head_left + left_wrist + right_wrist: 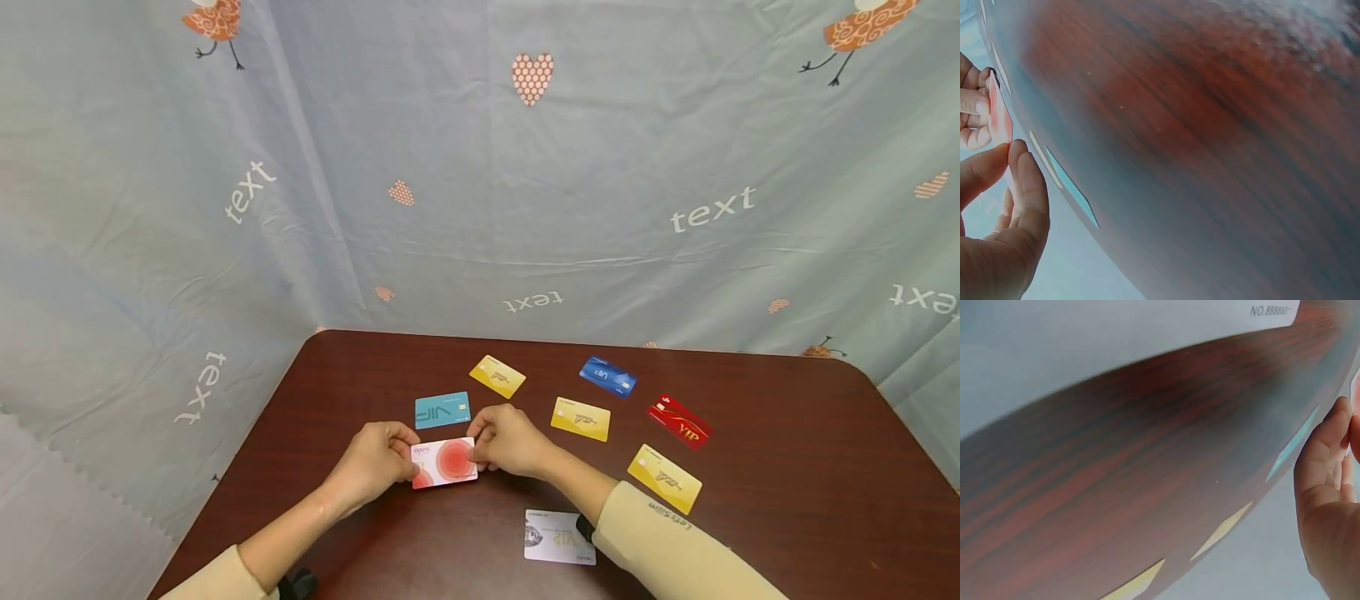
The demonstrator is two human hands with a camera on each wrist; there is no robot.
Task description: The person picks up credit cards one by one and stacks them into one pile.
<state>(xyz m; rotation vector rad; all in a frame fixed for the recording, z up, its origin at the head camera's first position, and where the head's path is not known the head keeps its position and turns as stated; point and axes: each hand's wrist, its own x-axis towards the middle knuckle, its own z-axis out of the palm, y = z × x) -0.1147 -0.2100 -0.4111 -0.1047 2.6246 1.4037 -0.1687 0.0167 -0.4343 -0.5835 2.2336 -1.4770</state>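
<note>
Head view: pinched red-and-white card (444,461) by opposite short ends, in fingers of left hand (377,457) and right hand (513,442); held over bench (787,433), just nearside of teal card (442,411), long axis hand to hand, equally near both.

Brown table (810,483), pale curtain (615,142), heart prints (532,79), 2 bird prints (217,20) up top
</note>
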